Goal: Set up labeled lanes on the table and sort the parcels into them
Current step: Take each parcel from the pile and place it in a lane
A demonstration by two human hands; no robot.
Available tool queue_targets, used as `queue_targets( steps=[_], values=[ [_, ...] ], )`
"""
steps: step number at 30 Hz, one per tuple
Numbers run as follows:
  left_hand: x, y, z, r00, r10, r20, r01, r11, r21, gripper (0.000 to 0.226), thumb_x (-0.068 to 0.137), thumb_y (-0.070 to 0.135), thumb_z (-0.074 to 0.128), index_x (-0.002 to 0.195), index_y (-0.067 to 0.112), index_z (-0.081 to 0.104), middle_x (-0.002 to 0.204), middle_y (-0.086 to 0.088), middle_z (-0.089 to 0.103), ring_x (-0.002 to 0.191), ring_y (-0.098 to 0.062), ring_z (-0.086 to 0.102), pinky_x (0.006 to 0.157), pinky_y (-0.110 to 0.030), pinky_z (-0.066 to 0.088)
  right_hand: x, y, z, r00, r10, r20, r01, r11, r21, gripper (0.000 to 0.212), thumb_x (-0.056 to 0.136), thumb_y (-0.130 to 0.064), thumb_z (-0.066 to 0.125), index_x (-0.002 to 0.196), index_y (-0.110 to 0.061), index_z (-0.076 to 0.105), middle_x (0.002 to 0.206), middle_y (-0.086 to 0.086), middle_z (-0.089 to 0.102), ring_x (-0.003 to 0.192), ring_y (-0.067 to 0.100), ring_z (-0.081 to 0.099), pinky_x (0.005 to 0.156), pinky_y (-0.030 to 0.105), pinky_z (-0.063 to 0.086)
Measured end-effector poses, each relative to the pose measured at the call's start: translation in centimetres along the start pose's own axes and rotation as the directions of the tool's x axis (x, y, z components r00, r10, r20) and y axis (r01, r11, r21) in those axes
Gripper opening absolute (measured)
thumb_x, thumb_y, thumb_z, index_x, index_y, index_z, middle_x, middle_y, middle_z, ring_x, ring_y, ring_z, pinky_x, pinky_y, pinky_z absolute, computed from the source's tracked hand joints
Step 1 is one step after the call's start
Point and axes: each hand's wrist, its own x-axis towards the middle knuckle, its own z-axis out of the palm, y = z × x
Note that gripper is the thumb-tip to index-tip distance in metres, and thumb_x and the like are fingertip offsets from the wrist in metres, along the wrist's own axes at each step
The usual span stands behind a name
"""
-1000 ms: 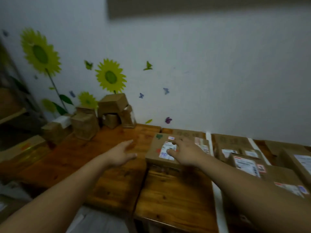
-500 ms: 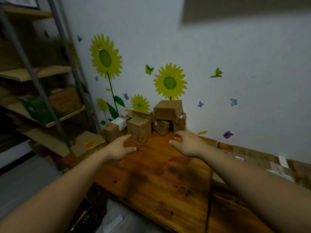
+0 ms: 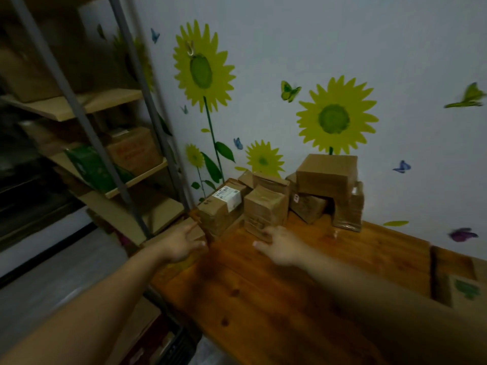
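A pile of brown cardboard parcels sits at the far left corner of the wooden table point(image 3: 276, 299), against the wall. A small upright parcel point(image 3: 264, 210) stands at the front of the pile, with a parcel bearing a white label point(image 3: 221, 206) to its left and a larger box point(image 3: 326, 176) stacked on others behind. My right hand point(image 3: 282, 247) reaches out with straight fingers and touches the foot of the small upright parcel. My left hand point(image 3: 181, 245) is stretched out open just in front of the labelled parcel, holding nothing.
A metal shelf rack point(image 3: 105, 159) with boxes and a green package stands left of the table. Another parcel with a green mark point(image 3: 466, 291) lies at the right edge of view. Sunflower and butterfly stickers cover the wall behind.
The view has swung left from the sorted parcels toward the pile in the corner. Both hands moved forward to the pile, and my right hand now touches the small upright parcel.
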Motion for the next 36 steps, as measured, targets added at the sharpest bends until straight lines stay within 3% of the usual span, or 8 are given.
queue_targets(
  steps=[6, 12, 17, 22, 24, 30, 32, 36],
  values=[
    [7.3, -6.6, -2.6, 0.998, -0.039, 0.051, 0.036, 0.998, 0.06, 0.069, 0.09, 0.039, 0.056, 0.148, 0.025, 0.021, 0.153, -0.008, 0.025, 0.139, -0.03, 0.025, 0.113, -0.046, 0.025, 6.4, -4.1, 5.1, 0.992, 0.109, 0.07, -0.114, 0.991, 0.076, 0.065, 0.088, -0.059, 0.05, 0.144, -0.031, 0.033, 0.152, 0.004, 0.03, 0.135, 0.025, 0.036, 0.107, 0.046, 0.037],
    [14.8, -13.2, -4.6, 0.991, 0.001, 0.132, 0.0, 1.0, -0.004, 0.053, 0.088, 0.039, 0.059, 0.137, 0.027, 0.042, 0.133, -0.005, 0.048, 0.119, -0.025, 0.049, 0.103, -0.046, 0.041, 11.0, -8.5, 10.3, 0.979, 0.18, 0.09, -0.197, 0.95, 0.243, 0.036, 0.092, -0.048, 0.051, 0.126, -0.037, 0.047, 0.125, -0.005, 0.053, 0.091, 0.005, 0.053, 0.078, 0.028, 0.047],
    [18.3, -17.2, -4.5, 0.961, 0.093, 0.261, -0.079, 0.995, -0.065, 0.046, 0.09, 0.036, 0.058, 0.131, 0.025, 0.041, 0.13, -0.009, 0.051, 0.098, -0.016, 0.056, 0.083, -0.031, 0.05, 12.9, -12.5, 13.6, 0.976, 0.196, 0.095, -0.216, 0.919, 0.329, 0.036, 0.096, -0.041, 0.048, 0.131, -0.033, 0.044, 0.131, 0.001, 0.051, 0.115, 0.017, 0.051, 0.096, 0.034, 0.043],
    [19.4, -18.2, -3.2, 0.925, 0.05, 0.375, -0.028, 0.998, -0.063, 0.068, 0.09, 0.03, 0.061, 0.147, 0.026, 0.024, 0.145, -0.008, 0.038, 0.124, -0.031, 0.044, 0.092, -0.035, 0.044, 12.7, -13.7, 17.4, 0.966, 0.247, 0.077, -0.257, 0.882, 0.394, 0.055, 0.095, -0.039, 0.053, 0.144, -0.021, 0.034, 0.139, 0.011, 0.049, 0.123, 0.025, 0.05, 0.081, 0.013, 0.034],
    [19.1, -17.7, -2.4, 0.893, 0.076, 0.443, -0.044, 0.996, -0.084, 0.061, 0.09, 0.028, 0.061, 0.143, 0.025, 0.032, 0.142, -0.006, 0.042, 0.123, -0.028, 0.046, 0.084, -0.03, 0.043, 12.1, -13.3, 18.5, 0.967, 0.251, 0.045, -0.241, 0.839, 0.488, 0.05, 0.095, -0.035, 0.055, 0.14, -0.021, 0.039, 0.136, 0.01, 0.053, 0.114, 0.016, 0.053, 0.069, 0.0, 0.033],
    [15.5, -14.0, 3.7, 0.787, 0.136, 0.601, -0.023, 0.981, -0.191, 0.067, 0.093, 0.029, 0.056, 0.148, 0.022, 0.019, 0.144, -0.007, 0.041, 0.124, -0.021, 0.045, 0.08, -0.021, 0.044, 8.9, -10.4, 18.5, 0.899, 0.436, -0.049, -0.281, 0.658, 0.699, 0.018, 0.092, -0.022, 0.062, 0.107, -0.028, 0.052, 0.112, -0.001, 0.06, 0.095, 0.007, 0.053, 0.06, 0.0, 0.036],
    [14.2, -12.3, 5.4, 0.794, 0.193, 0.577, -0.065, 0.969, -0.236, 0.061, 0.096, 0.035, 0.047, 0.149, 0.026, 0.017, 0.15, -0.007, 0.033, 0.127, -0.017, 0.039, 0.089, -0.017, 0.043, 6.9, -8.6, 17.5, 0.821, 0.567, -0.07, -0.317, 0.554, 0.77, 0.021, 0.09, -0.021, 0.065, 0.109, -0.02, 0.056, 0.104, 0.0, 0.063, 0.086, 0.009, 0.056, 0.06, 0.007, 0.039],
    [11.8, -7.8, 6.8, 0.797, 0.316, 0.514, -0.143, 0.927, -0.348, 0.049, 0.099, 0.032, 0.039, 0.144, 0.044, 0.023, 0.155, -0.003, 0.024, 0.139, -0.023, 0.026, 0.112, -0.038, 0.026, 2.2, -5.5, 13.8, 0.739, 0.664, -0.108, -0.224, 0.395, 0.891, 0.04, 0.088, -0.027, 0.067, 0.123, -0.013, 0.055, 0.108, 0.004, 0.065, 0.089, 0.016, 0.062, 0.08, 0.023, 0.047]
  ],
)
